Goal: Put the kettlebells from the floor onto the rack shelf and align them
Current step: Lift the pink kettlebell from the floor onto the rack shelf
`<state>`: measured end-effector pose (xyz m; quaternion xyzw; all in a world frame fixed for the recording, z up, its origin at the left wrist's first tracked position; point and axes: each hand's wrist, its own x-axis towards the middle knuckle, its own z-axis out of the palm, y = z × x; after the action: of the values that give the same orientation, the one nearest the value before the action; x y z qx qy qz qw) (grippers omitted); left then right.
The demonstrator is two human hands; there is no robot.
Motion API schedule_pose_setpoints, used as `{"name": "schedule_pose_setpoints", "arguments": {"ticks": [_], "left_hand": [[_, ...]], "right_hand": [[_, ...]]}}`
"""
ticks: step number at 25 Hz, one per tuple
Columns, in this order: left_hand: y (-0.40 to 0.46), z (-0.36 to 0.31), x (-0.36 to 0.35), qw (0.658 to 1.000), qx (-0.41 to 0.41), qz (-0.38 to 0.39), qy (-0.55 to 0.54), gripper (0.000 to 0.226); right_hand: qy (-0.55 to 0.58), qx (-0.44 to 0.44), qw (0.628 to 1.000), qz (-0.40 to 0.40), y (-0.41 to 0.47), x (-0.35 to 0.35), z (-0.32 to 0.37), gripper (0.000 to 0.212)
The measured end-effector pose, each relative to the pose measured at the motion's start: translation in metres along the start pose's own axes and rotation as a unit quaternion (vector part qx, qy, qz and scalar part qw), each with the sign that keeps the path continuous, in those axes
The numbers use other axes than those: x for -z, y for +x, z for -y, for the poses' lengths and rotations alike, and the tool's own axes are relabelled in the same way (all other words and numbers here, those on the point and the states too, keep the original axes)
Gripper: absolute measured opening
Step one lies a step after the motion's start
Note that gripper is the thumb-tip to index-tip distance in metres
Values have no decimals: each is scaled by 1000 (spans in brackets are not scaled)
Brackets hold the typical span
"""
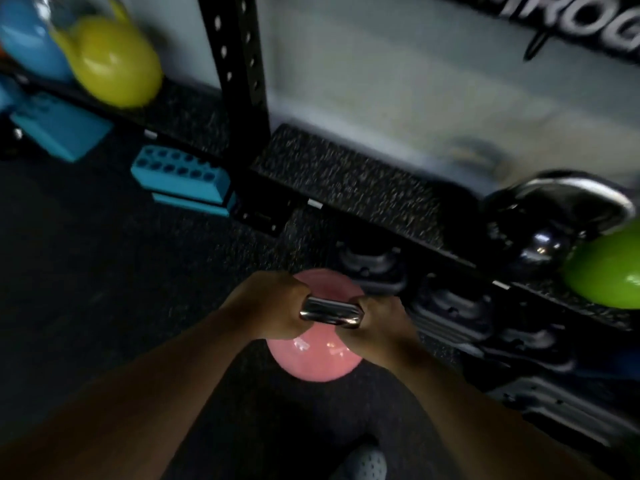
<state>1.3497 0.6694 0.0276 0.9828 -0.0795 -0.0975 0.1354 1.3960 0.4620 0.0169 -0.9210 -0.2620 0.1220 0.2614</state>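
Note:
A pink kettlebell (311, 358) with a chrome handle hangs low in front of me, just short of the rack shelf (353, 181). My left hand (270, 306) grips the left end of the handle and my right hand (381, 323) grips the right end. The shelf has a speckled rubber mat, bare in its middle stretch. On it stand a yellow kettlebell (114, 60) and a blue kettlebell (31, 39) at the far left, and a black kettlebell (540, 237) and a green kettlebell (609, 271) at the right.
A black perforated rack upright (239, 74) rises from the shelf left of centre. Blue blocks (183, 178) lie on the dark floor at the left. Dark dumbbells (450, 306) sit under the shelf to the right. My shoe (363, 462) shows at the bottom.

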Motion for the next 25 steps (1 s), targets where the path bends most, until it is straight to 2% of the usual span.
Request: {"name": "schedule_pose_setpoints", "arguments": {"ticks": [3, 5, 8, 10, 13, 18, 21, 25], "left_hand": [[64, -4, 61, 999, -9, -22, 27, 19], [107, 1, 91, 999, -22, -41, 27, 21], [160, 13, 119, 994, -60, -76, 44, 22], [194, 28, 130, 991, -71, -94, 58, 20], [238, 46, 133, 988, -87, -100, 75, 16], [284, 67, 128, 991, -100, -88, 21, 17], [295, 77, 129, 988, -109, -107, -3, 18], [302, 82, 127, 985, -109, -126, -44, 15]], "right_hand": [[-5, 49, 993, -106, 49, 53, -7, 10], [-10, 75, 987, -144, 83, 83, -14, 4], [-15, 69, 984, -164, 130, 114, -21, 33], [-17, 42, 980, -194, 163, 123, -25, 35], [-14, -15, 985, -172, 202, 123, -33, 32], [1, -74, 981, -180, 240, 115, -43, 19], [-10, -68, 980, -189, 252, 116, -43, 12], [4, -78, 980, -182, 263, 118, -44, 14]]}}
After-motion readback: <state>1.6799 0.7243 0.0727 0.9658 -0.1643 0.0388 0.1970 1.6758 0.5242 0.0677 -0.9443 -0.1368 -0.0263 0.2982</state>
